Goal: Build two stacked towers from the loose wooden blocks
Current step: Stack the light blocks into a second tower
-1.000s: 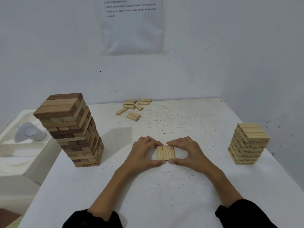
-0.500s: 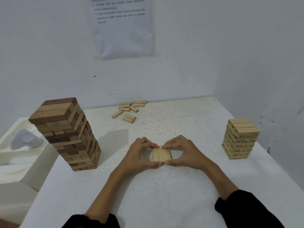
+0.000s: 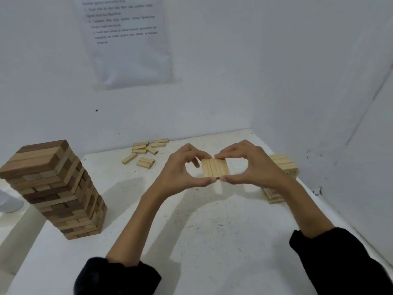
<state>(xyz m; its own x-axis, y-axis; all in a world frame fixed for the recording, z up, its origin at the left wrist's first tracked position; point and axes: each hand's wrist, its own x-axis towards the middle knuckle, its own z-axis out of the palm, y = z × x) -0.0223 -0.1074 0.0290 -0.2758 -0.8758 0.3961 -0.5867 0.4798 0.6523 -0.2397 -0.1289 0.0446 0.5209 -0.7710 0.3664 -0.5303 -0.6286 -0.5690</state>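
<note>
Both hands hold one flat row of several pale wooden blocks (image 3: 215, 170) in the air above the white table (image 3: 212, 241). My left hand (image 3: 180, 169) pinches the row's left side between thumb and fingers. My right hand (image 3: 253, 165) pinches its right side the same way. A short tower of pale blocks (image 3: 284, 167) stands at the right, partly hidden behind my right hand and wrist. At the left stands a tall tower of mixed dark and light blocks (image 3: 53, 186). Several loose pale blocks (image 3: 144, 152) lie near the back wall.
White walls close the table at the back and right. A printed sheet (image 3: 127, 41) hangs on the back wall. A white ledge with a pale round object (image 3: 9, 203) sits left of the table, below the tall tower.
The row of blocks lay on the table between both hands a second ago. Both hands have lifted it off the table, up and to the right toward the short tower.
</note>
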